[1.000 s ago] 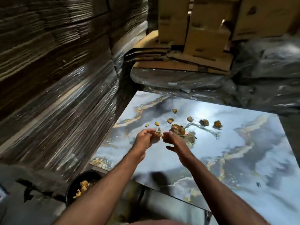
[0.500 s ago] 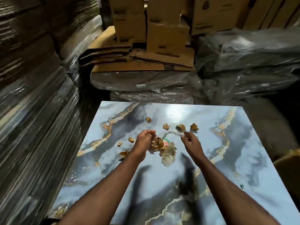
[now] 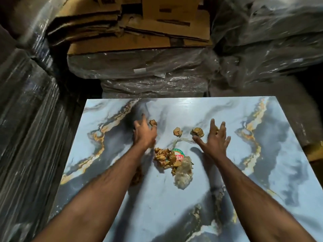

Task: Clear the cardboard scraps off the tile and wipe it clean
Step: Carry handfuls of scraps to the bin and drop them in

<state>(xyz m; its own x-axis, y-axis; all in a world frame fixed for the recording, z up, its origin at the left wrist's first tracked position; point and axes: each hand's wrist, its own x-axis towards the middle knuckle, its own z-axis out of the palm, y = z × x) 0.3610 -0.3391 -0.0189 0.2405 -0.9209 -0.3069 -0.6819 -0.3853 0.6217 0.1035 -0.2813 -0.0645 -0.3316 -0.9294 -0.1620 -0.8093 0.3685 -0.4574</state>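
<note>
Scraps (image 3: 165, 157) lie heaped at the tile's (image 3: 174, 206) centre, strays (image 3: 178, 132) toward twelve o'clock, so with fingers (image 3: 212, 124) spread on both hands you've clearing and wiping left.

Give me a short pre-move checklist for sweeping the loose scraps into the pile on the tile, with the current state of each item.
1. Both hands free: ok. Left hand and right hand are spread open, holding nothing.
2. Stray scraps within reach: ok. One scrap sits by the left fingers, two more between the hands.
3. Scrap under the right hand: cannot tell, mostly hidden.
4. Pile gathered: ok, with a printed label and clear plastic wrap.
5. Tile cleared: not ok.
6. Wiping cloth at hand: not ok, none in view.
</note>
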